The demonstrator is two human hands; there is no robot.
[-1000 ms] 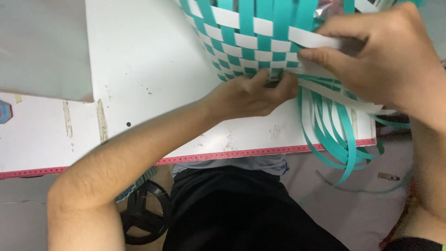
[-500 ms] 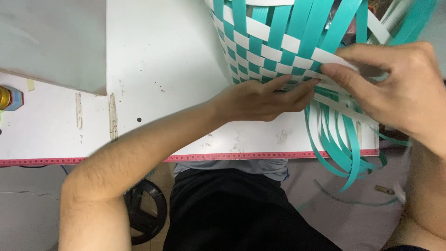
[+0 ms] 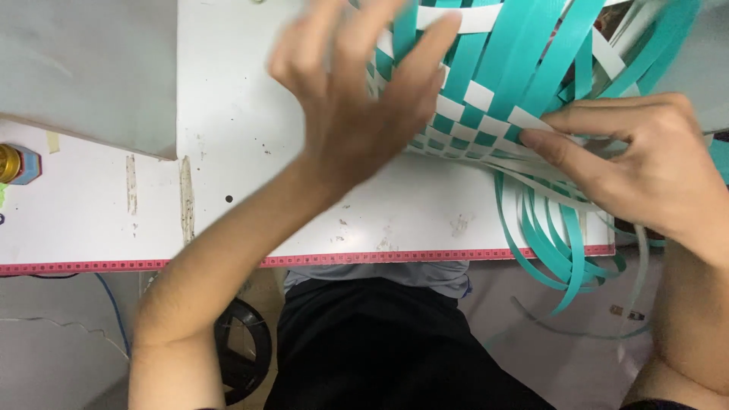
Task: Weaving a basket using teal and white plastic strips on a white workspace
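Observation:
A half-woven basket of teal and white plastic strips lies on the white table. Loose strip ends hang over the table's near edge at the right. My left hand is raised above the weave, blurred, fingers spread and holding nothing. My right hand lies on the basket's right side, fingertips pressing a white strip against the woven edge.
A red measuring tape runs along the table's front edge. A gold-capped object with a blue base stands at the far left. A black spool and a blue cable sit under the table, near my dark clothing.
My left hand has let go of the basket's lower edge and lifted up and left with fingers spread. My right hand keeps pressing the strips. The view has shifted so the table appears lower.

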